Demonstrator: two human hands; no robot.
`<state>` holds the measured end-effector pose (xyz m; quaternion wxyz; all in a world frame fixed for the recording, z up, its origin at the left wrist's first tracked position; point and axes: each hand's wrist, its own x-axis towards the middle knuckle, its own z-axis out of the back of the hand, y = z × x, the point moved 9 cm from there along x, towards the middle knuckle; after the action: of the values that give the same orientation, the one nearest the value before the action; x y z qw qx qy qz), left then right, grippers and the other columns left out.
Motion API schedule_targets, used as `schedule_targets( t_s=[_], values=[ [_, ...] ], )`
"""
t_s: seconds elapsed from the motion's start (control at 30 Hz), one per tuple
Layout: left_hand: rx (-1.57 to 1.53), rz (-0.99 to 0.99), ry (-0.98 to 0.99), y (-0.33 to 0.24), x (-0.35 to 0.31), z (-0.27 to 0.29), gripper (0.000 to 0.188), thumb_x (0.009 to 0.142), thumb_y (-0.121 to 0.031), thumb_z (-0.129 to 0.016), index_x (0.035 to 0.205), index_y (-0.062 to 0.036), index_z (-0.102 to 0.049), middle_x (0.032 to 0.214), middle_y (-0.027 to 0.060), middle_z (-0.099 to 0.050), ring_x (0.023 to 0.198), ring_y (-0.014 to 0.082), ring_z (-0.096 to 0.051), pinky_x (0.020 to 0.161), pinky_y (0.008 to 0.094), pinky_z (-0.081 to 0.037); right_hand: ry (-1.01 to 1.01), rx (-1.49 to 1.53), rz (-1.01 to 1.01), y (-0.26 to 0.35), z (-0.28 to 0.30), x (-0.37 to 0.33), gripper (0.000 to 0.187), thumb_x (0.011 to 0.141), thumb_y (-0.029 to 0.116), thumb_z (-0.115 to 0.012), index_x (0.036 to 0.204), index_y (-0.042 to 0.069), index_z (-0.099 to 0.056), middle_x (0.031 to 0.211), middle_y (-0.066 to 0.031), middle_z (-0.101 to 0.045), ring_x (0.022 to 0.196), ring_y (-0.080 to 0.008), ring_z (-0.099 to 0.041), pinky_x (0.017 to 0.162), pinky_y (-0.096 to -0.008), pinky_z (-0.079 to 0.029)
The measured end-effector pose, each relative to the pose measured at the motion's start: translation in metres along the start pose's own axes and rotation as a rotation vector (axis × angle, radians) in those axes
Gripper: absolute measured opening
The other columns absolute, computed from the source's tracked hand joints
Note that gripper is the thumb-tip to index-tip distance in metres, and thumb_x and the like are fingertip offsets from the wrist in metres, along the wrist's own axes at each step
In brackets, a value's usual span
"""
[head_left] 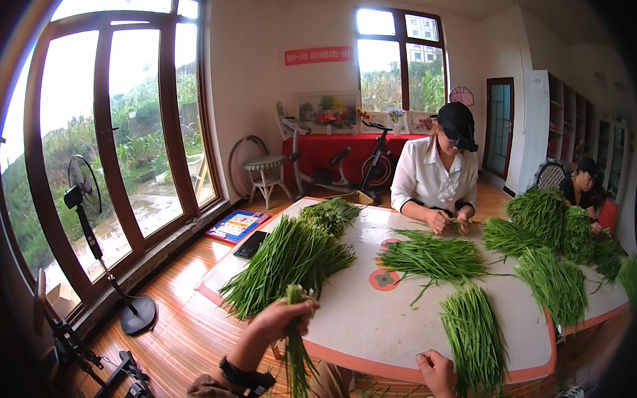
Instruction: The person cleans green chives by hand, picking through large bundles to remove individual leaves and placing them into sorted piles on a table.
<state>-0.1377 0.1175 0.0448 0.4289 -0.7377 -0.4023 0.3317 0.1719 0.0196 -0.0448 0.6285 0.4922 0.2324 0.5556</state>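
My left hand (pixel 291 317) is wrapped round a bunch of chives (pixel 298 367), long green stalks that hang down past the table's near edge. Their pale cut ends stick up above my fist. Close to the table edge, my right hand (pixel 436 372) has its fingers curled in and the thumb against them; whatever they may hold is too small to make out. Just right of it a pile of chives (pixel 473 338) droops over the edge. A larger heap (pixel 288 260) lies beyond my left hand, and another pile (pixel 432 257) spreads across the middle.
Opposite me a person (pixel 439 168) in white handles stalks over the table (pixel 370 320). A second person (pixel 582 187) sits far right behind heaped greens (pixel 542 217). A dark phone (pixel 251 244) lies at the left edge. A standing fan (pixel 86 226) is on the floor.
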Motion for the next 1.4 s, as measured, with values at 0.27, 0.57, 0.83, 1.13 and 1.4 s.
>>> schedule_targets(
  t_s=[0.27,0.57,0.83,1.13,1.4],
  values=[
    [0.688,-0.278,-0.454,-0.169,0.081,0.149,0.017,0.078,-0.015,-0.064,0.070,-0.0032,-0.054,0.054,0.0023,-0.048,0.042,0.0142,-0.047,0.040,0.0289,-0.045,-0.026,-0.092,0.073,0.010,-0.002,-0.005,0.016,0.078,0.014,-0.061,0.077,-0.001,-0.059,0.056,-0.0079,-0.054,0.048,-0.0116,-0.049,0.047,-0.0252,-0.040],
    [0.902,-0.131,-1.005,-0.186,0.212,0.287,0.017,0.068,-0.012,-0.063,0.074,0.0038,-0.059,0.059,0.0126,-0.056,0.043,0.0209,-0.054,0.040,0.0340,-0.045,-0.090,-0.085,0.143,0.006,-0.001,-0.001,0.012,0.074,0.012,-0.063,0.076,0.000,-0.059,0.060,-0.0109,-0.057,0.052,-0.0196,-0.056,0.049,-0.0296,-0.043],
    [1.391,0.042,-1.171,-0.120,0.255,0.210,0.079,0.069,-0.064,-0.051,0.127,-0.0105,-0.040,0.126,0.0163,-0.043,0.119,0.0310,-0.039,0.092,0.0481,-0.033,-0.093,-0.153,0.180,0.010,0.000,0.003,0.010,0.074,0.012,-0.062,0.075,0.002,-0.059,0.060,-0.0105,-0.056,0.053,-0.0241,-0.055,0.049,-0.0328,-0.043],
    [1.529,-0.022,-1.221,-0.115,0.245,0.197,0.077,0.081,-0.065,-0.027,0.137,-0.0126,-0.025,0.135,0.0166,-0.033,0.126,0.0313,-0.029,0.099,0.0533,-0.019,-0.088,-0.160,0.225,0.024,0.000,0.003,0.010,0.073,0.012,-0.062,0.075,0.003,-0.059,0.061,-0.0109,-0.056,0.056,-0.0277,-0.055,0.051,-0.0354,-0.043],
    [1.422,0.088,-1.097,-0.128,0.242,0.199,0.074,0.081,-0.065,-0.020,0.137,-0.0163,-0.024,0.139,0.0140,-0.029,0.128,0.0325,-0.026,0.102,0.0535,-0.013,-0.106,-0.080,0.198,0.017,0.004,0.003,0.011,0.073,0.012,-0.062,0.076,0.003,-0.059,0.063,-0.0108,-0.058,0.058,-0.0272,-0.057,0.053,-0.0346,-0.045]
  ],
)
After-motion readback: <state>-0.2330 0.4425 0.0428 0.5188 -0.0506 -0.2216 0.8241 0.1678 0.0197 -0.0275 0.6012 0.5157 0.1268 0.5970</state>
